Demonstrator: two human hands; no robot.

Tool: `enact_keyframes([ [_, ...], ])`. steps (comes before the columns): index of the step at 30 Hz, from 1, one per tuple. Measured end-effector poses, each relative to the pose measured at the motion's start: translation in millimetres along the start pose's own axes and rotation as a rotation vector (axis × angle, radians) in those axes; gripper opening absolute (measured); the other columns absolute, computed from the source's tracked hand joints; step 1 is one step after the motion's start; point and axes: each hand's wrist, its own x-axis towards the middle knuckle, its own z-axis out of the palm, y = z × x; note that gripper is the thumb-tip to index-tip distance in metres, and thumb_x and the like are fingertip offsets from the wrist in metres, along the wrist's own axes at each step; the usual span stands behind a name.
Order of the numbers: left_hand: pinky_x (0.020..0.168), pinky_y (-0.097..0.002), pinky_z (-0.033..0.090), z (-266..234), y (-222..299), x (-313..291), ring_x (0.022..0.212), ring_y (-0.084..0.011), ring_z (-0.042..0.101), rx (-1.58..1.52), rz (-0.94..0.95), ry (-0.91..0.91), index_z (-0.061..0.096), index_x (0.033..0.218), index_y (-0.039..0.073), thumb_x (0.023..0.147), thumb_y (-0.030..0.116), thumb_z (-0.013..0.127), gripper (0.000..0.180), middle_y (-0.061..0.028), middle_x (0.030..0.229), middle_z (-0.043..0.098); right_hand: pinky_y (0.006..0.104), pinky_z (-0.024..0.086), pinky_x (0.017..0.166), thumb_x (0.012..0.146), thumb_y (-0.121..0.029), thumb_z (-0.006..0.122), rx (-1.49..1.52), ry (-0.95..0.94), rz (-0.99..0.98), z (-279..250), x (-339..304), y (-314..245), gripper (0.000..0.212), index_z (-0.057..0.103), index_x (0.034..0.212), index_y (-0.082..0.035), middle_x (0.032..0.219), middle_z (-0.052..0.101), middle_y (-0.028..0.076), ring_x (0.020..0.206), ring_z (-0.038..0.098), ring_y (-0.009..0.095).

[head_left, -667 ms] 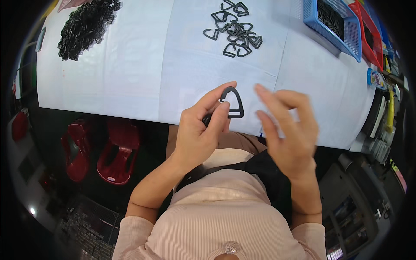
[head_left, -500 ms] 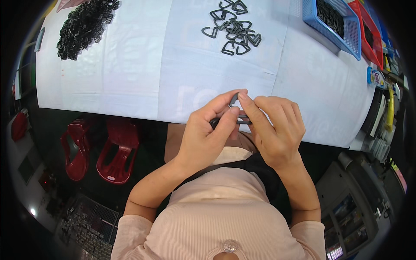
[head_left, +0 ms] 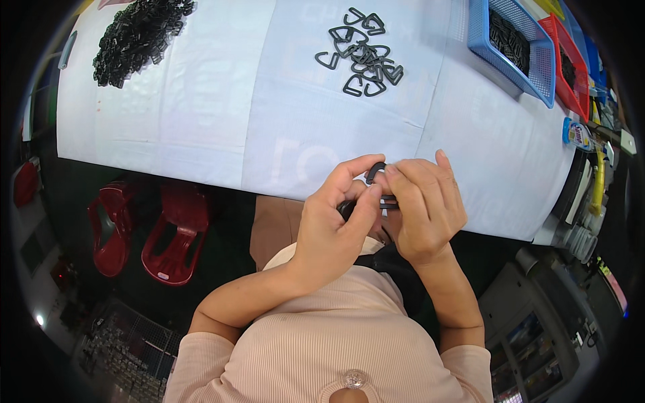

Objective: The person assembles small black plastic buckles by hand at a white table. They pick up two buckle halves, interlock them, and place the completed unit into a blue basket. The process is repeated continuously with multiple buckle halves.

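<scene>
Left hand [head_left: 339, 218], at the centre of the frame, is clamped on a black D-shaped plastic hook [head_left: 376, 172], forefinger along its curved top and thumb lower down; this grip probably keeps the curve steady while leaving the far side free. Right hand [head_left: 426, 208], just right of centre, is closed on the hook's right side, fingertips bunched near the left hand's; exactly where its thumb bears is hidden. A dark piece [head_left: 345, 209] shows in the left palm, perhaps tucked there to stay within reach; its shape is mostly covered.

The hands overlap the near edge of the white-covered table [head_left: 201, 127], which runs from the left of the frame down toward the lower right; elbows hang outside that edge, so the forearms seem to have room.

A wide band of cover separates the hands from a loose pile of hooks [head_left: 366, 60] at upper centre, set well in from any edge; a dense heap of small black plastic parts [head_left: 138, 40] sits upper left, well apart from it; a blue basket [head_left: 517, 84] of black pieces stands upper right beside a red basket [head_left: 581, 107], their walls likely keeping loose parts from spreading; two red plastic chairs [head_left: 176, 228] are below the table at left.
</scene>
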Motion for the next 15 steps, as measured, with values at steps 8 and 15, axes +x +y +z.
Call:
enact_keyframes([
  [8, 0.055, -0.0149, 0.036, 3, -14, 1, 0.061, -0.0006, 0.044, 0.021, 0.026, 0.031, 0.049, 0.122, 0.002, 0.093, 0.009, 0.047, 0.030, 0.0041, 0.066, 0.051, 0.0445, 0.051, 0.076, 0.068, -0.014, 0.065, 0.042, -0.074, 0.013, 1, -4, 5, 0.014, 0.062, 0.078, -0.004, 0.075, 0.059, 0.006, 0.066, 0.059, 0.021],
  [15, 0.060, -0.0197, 0.041, -11, -11, 14, 0.062, -0.0061, 0.051, 0.261, 0.230, 0.012, 0.047, 0.123, 0.002, 0.091, 0.006, 0.048, 0.032, -0.0005, 0.066, 0.053, 0.0327, 0.050, 0.065, 0.073, -0.002, 0.066, 0.014, -0.023, 0.317, 6, -6, 8, 0.006, 0.061, 0.076, -0.002, 0.077, 0.059, 0.007, 0.065, 0.057, 0.023],
])
